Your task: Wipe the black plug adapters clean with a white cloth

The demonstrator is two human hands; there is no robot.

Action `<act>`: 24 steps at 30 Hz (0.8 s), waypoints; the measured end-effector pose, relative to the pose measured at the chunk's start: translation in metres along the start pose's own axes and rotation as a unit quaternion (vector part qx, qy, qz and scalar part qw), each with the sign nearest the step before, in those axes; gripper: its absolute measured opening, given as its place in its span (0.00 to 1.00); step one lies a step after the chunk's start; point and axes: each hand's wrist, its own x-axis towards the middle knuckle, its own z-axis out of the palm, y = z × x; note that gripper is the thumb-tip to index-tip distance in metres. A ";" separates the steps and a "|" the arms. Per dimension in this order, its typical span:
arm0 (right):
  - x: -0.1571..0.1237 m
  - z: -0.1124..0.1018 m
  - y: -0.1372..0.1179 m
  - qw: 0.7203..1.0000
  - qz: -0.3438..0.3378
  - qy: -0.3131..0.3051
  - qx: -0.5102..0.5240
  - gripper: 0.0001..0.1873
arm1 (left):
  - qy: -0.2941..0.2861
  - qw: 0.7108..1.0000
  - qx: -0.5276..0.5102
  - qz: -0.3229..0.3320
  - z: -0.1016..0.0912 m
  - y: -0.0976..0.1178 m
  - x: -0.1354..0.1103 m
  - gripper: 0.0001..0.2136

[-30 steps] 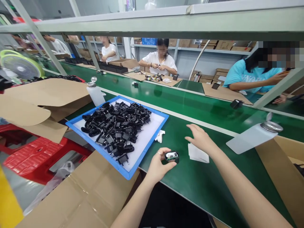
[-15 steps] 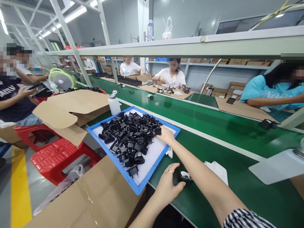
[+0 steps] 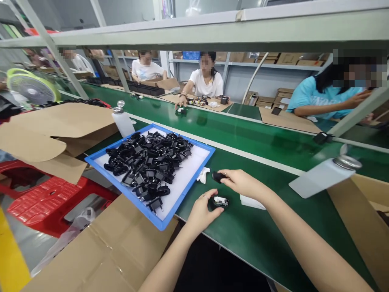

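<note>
Head cam: open black casing w/ white insert (image 3: 219,201) is pinched in left hand (image 3: 200,211), black plug cap (image 3: 217,177) gripped by right hand (image 3: 241,182), not yet joined; blue plastic tray (image 3: 194,178) is heaped w/ caps.

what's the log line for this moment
left hand: holds open black part | right hand: holds black plug piece | blue tray: pile of plugs, left of hands | green table

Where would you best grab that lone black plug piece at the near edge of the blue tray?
Probably pinch the plug piece by its blocky black body, coming from above. Its two pins stick out towards the blue tray rim, and it lies apart from the pile, so fingers have room.
</note>
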 end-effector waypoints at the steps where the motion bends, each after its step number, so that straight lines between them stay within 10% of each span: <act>1: -0.012 0.002 0.000 1.000 -0.005 0.002 -0.014 0.09 | -0.003 1.000 -0.005 -0.001 0.001 0.000 0.001 0.21; 18: -0.044 0.036 -0.010 0.989 -0.042 0.062 -0.125 0.03 | 0.009 0.997 -0.076 -0.020 0.007 -0.001 0.000 0.17; 24: -0.041 0.048 -0.004 0.992 -0.044 0.115 -0.004 0.05 | -0.007 0.999 0.032 0.019 0.000 0.004 0.000 0.18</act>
